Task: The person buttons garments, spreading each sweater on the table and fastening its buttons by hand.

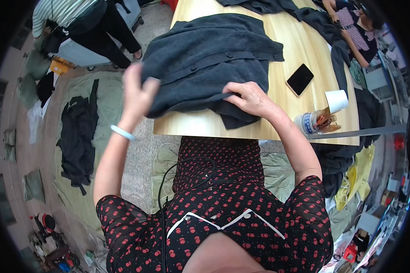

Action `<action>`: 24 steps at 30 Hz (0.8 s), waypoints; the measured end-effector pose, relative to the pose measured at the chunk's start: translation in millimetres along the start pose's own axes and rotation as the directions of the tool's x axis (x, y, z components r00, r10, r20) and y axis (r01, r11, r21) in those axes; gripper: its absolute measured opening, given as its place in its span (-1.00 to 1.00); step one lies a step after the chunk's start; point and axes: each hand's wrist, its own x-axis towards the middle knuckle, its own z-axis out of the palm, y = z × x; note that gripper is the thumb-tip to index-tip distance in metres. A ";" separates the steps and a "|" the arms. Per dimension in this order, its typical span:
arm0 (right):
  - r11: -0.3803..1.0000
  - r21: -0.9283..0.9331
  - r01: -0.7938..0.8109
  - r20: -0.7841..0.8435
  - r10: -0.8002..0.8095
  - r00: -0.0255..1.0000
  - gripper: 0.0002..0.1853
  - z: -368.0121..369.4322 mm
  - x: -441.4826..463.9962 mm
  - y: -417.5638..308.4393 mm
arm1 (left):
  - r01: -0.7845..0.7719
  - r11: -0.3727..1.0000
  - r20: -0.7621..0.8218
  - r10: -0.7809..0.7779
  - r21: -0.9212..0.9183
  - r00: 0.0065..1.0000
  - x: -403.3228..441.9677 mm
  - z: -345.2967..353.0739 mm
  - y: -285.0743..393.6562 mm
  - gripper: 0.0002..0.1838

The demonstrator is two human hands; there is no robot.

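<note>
A dark grey knitted cardigan (205,68) with dark buttons lies across the wooden table, its button band running sideways. My right hand (248,98) pinches the fabric near the front edge, thumb and fingers closed on it. A flap of the garment hangs toward the table edge below that hand. At the cardigan's left side is my left hand (140,91), somewhat blurred, with thumb and fingers apart. Whether its fingers touch the cloth I cannot tell.
On the table (300,109) lie a phone (300,79), a white cup (336,101) and a jar (307,123) of tools at the right. More dark garments (321,25) are at the far side. One person (89,22) stands far left, another (357,29) is at right. Dark clothing (77,136) lies on a floor cloth.
</note>
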 end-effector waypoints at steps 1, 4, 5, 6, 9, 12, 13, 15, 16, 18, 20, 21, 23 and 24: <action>0.998 0.061 0.036 -0.027 -0.034 0.999 -0.85 -6.7 3.5 -18.3 | -0.251 0.968 0.148 0.252 -0.028 0.956 -6.4 11.1 31.7 -0.36; 0.974 0.108 0.199 -0.115 -0.187 0.976 -0.84 -14.7 11.1 -59.2 | -0.119 0.876 0.413 0.335 -0.467 0.847 -16.8 26.6 101.3 -0.51; 0.965 0.121 0.232 -0.141 -0.215 0.966 -0.83 -18.3 11.2 -66.7 | -0.042 0.852 0.448 0.317 -0.523 0.836 -13.2 23.7 112.9 -0.58; 0.969 0.179 0.171 -0.099 -0.155 0.983 -0.81 -24.8 8.3 -69.5 | -0.127 0.873 0.428 0.351 -0.470 0.833 -7.1 17.0 115.5 -0.69; 0.961 0.275 -0.016 0.107 -0.014 0.994 -0.78 -35.6 -2.0 -59.0 | -0.071 0.919 0.486 0.269 -0.387 0.831 0.0 -11.1 118.7 -0.83; 0.985 0.133 -0.111 0.220 0.080 0.972 -0.77 -17.8 -17.9 2.0 | 0.021 0.867 0.337 0.172 -0.498 0.926 -1.2 -31.3 117.9 -0.84; 0.988 0.104 -0.116 0.187 0.095 0.978 -0.77 -9.4 -23.0 23.9 | 0.097 0.832 0.312 0.095 -0.546 0.945 -0.9 -37.5 112.1 -0.85; 0.945 0.221 -0.242 0.126 0.219 0.968 -0.78 -10.8 -27.9 40.6 | 0.250 0.752 0.325 -0.051 -0.610 0.944 3.6 -43.5 100.2 -0.87; 0.911 0.282 -0.300 0.104 0.282 0.954 -0.78 -13.5 -28.1 44.6 | 0.263 0.738 0.308 -0.078 -0.622 0.948 6.3 -42.4 91.6 -0.89; 0.881 0.444 -0.164 -0.104 0.233 0.967 -0.83 -43.5 -25.5 32.3 | 0.303 0.718 0.284 -0.151 -0.627 0.947 9.4 -40.9 81.9 -0.88; 0.902 0.396 0.174 -0.420 0.009 0.908 -0.86 -78.1 -20.0 -11.0 | 0.287 0.766 0.264 -0.158 -0.575 0.952 10.4 -46.0 68.5 -0.88; 0.933 0.127 0.336 -0.502 -0.231 0.833 -0.84 -96.5 -20.8 -34.7 | 0.277 0.798 0.289 -0.136 -0.534 0.948 9.8 -45.6 61.5 -0.87; 0.930 -0.048 0.365 -0.407 -0.352 0.843 -0.85 -104.6 -33.7 -71.0 | 0.249 0.855 0.339 -0.093 -0.455 0.936 7.2 -40.1 48.9 -0.87; 0.964 0.049 0.262 -0.301 -0.236 0.924 -0.87 -93.3 -36.4 -77.9 | 0.153 0.935 0.338 -0.038 -0.319 0.940 9.2 -34.2 44.1 -0.87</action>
